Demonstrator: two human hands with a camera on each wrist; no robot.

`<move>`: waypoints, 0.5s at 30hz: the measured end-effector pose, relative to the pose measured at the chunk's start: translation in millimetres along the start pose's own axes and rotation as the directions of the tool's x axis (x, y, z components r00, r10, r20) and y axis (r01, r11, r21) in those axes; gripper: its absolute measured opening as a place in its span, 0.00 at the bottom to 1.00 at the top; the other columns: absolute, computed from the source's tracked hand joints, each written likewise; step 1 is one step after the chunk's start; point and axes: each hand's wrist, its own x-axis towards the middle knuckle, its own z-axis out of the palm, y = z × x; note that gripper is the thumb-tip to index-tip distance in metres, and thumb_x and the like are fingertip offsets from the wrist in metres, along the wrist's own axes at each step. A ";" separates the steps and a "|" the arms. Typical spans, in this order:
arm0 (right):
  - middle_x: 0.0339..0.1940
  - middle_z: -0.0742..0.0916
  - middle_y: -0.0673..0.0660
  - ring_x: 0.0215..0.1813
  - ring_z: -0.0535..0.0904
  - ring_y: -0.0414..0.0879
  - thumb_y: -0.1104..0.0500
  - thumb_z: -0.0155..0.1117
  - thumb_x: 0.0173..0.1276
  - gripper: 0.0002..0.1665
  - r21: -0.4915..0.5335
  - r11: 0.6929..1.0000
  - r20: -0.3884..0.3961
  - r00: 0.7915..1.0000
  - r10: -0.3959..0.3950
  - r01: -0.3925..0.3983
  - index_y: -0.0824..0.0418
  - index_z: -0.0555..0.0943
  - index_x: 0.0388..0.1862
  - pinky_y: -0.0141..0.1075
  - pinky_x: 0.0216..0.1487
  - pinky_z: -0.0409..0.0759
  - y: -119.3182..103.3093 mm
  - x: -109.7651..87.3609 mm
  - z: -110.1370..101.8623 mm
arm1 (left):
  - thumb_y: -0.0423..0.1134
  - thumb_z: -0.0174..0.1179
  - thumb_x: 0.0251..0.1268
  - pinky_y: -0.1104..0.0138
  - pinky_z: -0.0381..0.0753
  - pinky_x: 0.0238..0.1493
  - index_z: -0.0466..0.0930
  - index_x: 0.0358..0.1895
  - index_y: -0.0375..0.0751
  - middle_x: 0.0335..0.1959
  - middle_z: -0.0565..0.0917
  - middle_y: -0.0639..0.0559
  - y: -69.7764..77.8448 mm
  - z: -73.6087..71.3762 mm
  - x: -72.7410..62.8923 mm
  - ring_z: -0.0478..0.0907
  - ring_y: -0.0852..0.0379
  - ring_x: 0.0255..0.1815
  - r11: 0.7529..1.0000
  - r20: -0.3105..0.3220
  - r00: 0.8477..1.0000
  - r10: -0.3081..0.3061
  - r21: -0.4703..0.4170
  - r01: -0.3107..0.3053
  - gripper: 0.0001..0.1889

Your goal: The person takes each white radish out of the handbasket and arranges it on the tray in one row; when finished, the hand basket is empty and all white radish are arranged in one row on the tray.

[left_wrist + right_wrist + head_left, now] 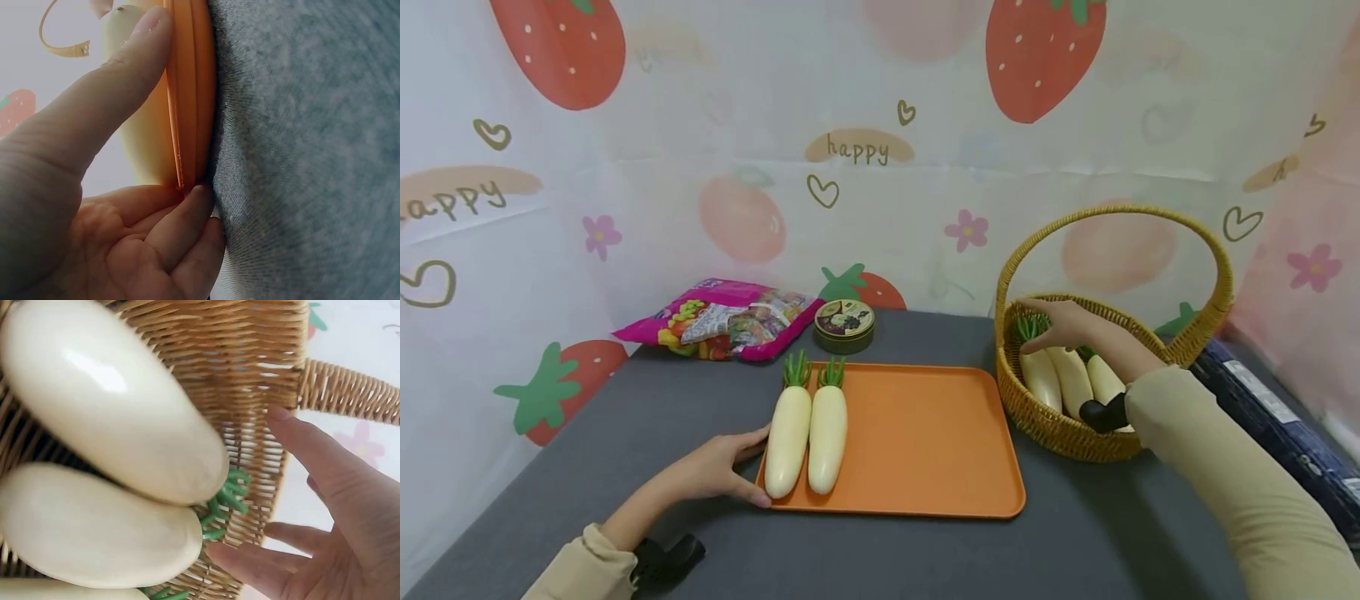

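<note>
Two white radishes (787,442) with green leaf stubs lie side by side at the left end of an orange tray (925,442). My left hand (722,471) holds that tray by its front left corner; in the left wrist view the thumb lies over the rim (175,112) and the other fingers curl against it. Over the wicker basket (1045,429) at the right is my right hand (1063,325), fingers spread and holding nothing. Several white radishes (119,406) lie inside the basket. In the right wrist view the fingertips are near their green stubs (228,497).
A pink snack bag (730,321) and a round tin (844,325) stand behind the tray. The basket's tall handle (1112,210) arches above its opening. A dark blue long object (1270,417) lies right of the basket. A printed cloth hangs behind.
</note>
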 end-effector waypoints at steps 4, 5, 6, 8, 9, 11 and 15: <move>0.65 0.51 0.76 0.53 0.67 0.69 0.51 0.66 0.57 0.53 0.105 0.992 0.064 0.996 0.057 -0.064 0.65 0.46 0.70 0.44 0.31 0.78 -1.0 0.8 3.9 | 0.49 0.69 0.43 0.51 0.57 0.58 0.48 0.67 0.26 0.64 0.57 0.32 -0.6 1.2 -0.4 0.59 0.42 0.62 1.000 -0.002 1.000 -0.006 -0.003 0.006 0.52; 0.65 0.50 0.76 0.54 0.66 0.69 0.51 0.66 0.57 0.52 0.126 0.989 0.087 0.994 0.068 -0.079 0.65 0.46 0.71 0.44 0.31 0.79 -1.0 0.9 5.1 | 0.49 0.69 0.43 0.51 0.57 0.58 0.48 0.67 0.26 0.64 0.57 0.32 -0.6 1.4 -0.4 0.59 0.43 0.62 1.000 -0.004 1.000 -0.004 0.000 0.004 0.52; 0.66 0.50 0.76 0.55 0.65 0.69 0.51 0.65 0.58 0.52 0.138 0.986 0.112 0.991 0.074 -0.090 0.66 0.45 0.70 0.44 0.32 0.79 -1.1 0.5 6.1 | 0.49 0.69 0.43 0.51 0.57 0.58 0.48 0.67 0.26 0.63 0.57 0.31 -0.3 1.4 -0.5 0.59 0.42 0.62 1.000 -0.005 1.000 0.000 0.000 0.000 0.52; 0.66 0.49 0.76 0.56 0.64 0.68 0.51 0.64 0.58 0.52 0.155 0.982 0.164 0.983 0.078 -0.104 0.68 0.45 0.70 0.43 0.33 0.79 -0.8 -0.1 8.7 | 0.49 0.69 0.44 0.51 0.58 0.57 0.48 0.66 0.25 0.63 0.57 0.31 0.2 1.3 -0.7 0.59 0.42 0.61 1.000 -0.005 1.000 0.004 0.002 -0.004 0.52; 0.66 0.50 0.76 0.57 0.64 0.68 0.52 0.64 0.59 0.51 0.158 0.982 0.184 0.980 0.076 -0.105 0.69 0.45 0.70 0.43 0.34 0.79 -1.1 -0.6 10.2 | 0.48 0.69 0.44 0.51 0.58 0.57 0.48 0.66 0.25 0.63 0.57 0.31 0.3 1.2 -0.7 0.60 0.42 0.61 1.000 -0.004 1.000 0.006 0.004 -0.006 0.52; 0.65 0.51 0.76 0.57 0.63 0.67 0.54 0.64 0.59 0.50 0.151 0.983 0.213 0.975 0.068 -0.101 0.71 0.46 0.69 0.43 0.36 0.78 -1.4 -0.6 13.3 | 0.48 0.69 0.44 0.51 0.58 0.57 0.48 0.66 0.25 0.63 0.57 0.30 0.7 1.0 -0.9 0.60 0.41 0.61 1.000 -0.004 1.000 0.007 0.004 -0.007 0.51; 0.63 0.56 0.77 0.59 0.61 0.67 0.55 0.65 0.57 0.47 0.058 0.997 0.262 0.964 0.042 -0.059 0.73 0.53 0.67 0.43 0.37 0.77 -4.5 -1.5 18.8 | 0.48 0.69 0.44 0.51 0.58 0.57 0.49 0.66 0.26 0.63 0.58 0.31 0.9 1.7 -1.4 0.60 0.42 0.61 1.000 -0.005 1.000 0.003 0.010 -0.002 0.51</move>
